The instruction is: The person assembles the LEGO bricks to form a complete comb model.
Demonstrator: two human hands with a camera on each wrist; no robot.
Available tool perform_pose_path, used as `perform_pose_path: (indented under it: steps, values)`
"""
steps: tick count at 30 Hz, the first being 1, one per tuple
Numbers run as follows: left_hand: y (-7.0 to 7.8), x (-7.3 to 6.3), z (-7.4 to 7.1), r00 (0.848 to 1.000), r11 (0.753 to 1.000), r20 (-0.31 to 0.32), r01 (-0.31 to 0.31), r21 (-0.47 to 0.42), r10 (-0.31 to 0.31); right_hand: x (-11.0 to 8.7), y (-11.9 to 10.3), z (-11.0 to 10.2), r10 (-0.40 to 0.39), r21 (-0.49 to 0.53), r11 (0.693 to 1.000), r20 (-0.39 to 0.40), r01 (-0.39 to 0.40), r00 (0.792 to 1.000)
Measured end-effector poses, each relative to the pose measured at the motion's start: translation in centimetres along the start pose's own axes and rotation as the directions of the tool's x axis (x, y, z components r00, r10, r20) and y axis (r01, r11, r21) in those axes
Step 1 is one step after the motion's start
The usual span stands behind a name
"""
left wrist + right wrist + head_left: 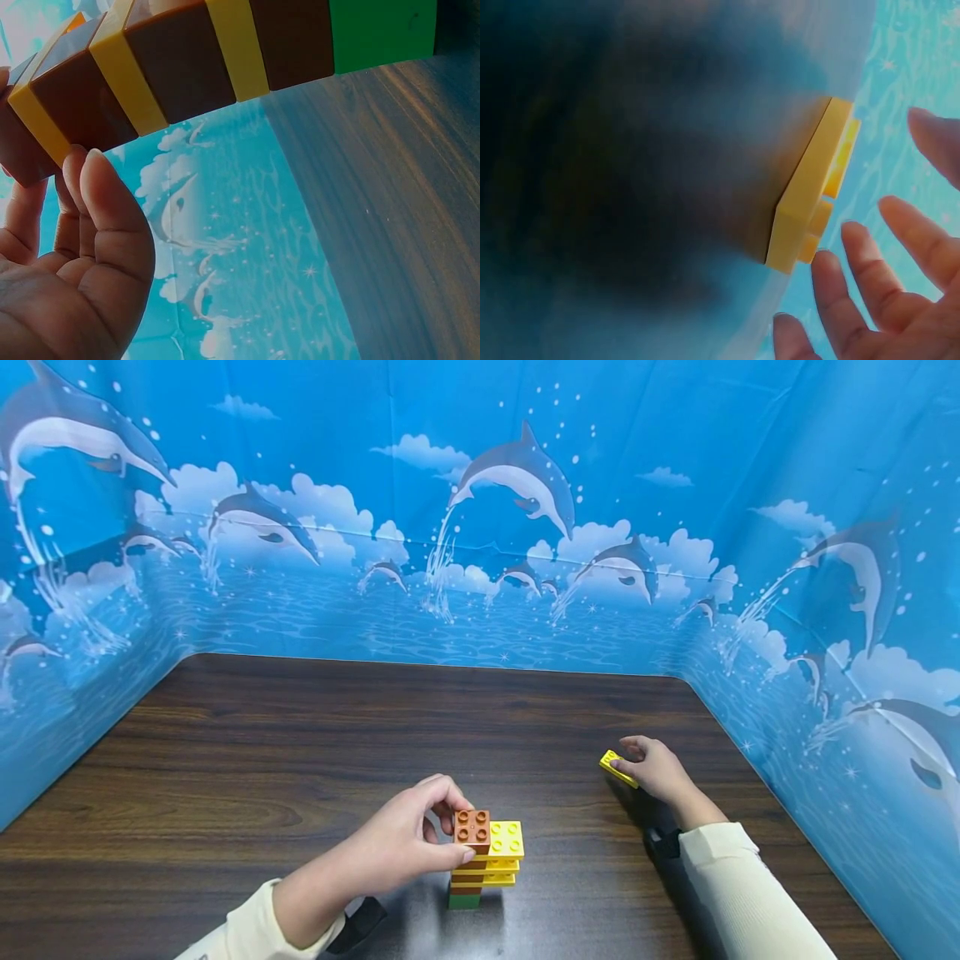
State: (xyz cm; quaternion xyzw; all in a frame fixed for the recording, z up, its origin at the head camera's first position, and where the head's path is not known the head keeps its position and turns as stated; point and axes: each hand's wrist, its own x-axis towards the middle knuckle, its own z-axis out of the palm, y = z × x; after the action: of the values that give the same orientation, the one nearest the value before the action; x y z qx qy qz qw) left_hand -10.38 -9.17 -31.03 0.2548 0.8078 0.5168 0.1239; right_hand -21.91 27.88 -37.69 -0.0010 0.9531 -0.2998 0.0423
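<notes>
A tower of toy building bricks stands upright on the table, with a green brick [464,902] at its foot. Above it, brown bricks [180,64] alternate with thin yellow plates [507,841] that jut out to the right. My left hand [408,837] pinches the tower near its top, thumb in front and fingers behind, around the uppermost brown brick [472,828]. Farther right, a loose yellow plate [810,191] lies studs up on the table. My right hand [663,772] hovers over it with fingers spread, apart from the plate in the right wrist view.
The dark wood-grain table [300,735] spreads beneath both hands. A blue curtain [337,585] printed with dolphins and clouds walls it off at the back and both sides, with the right side running close to my right forearm.
</notes>
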Motion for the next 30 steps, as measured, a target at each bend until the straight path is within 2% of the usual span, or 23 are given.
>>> perform_pose_path:
  steps: [14,24,30]
  values:
    - [-0.04,0.01,-0.07,1.000,1.000,0.006,0.001,0.008,-0.001,0.60,0.46,0.20,0.028,-0.114,0.993,0.064,-0.021,0.998]
    - [-0.06,-0.03,-0.05,1.000,1.000,0.011,0.001,-0.003,-0.001,1.02,0.72,0.47,0.052,-0.195,0.980,0.051,-0.041,0.997]
    - [-0.03,-0.01,-0.07,1.000,1.000,0.010,-0.006,0.007,0.006,1.00,0.54,0.52,0.031,-0.215,0.976,0.051,-0.020,0.998]
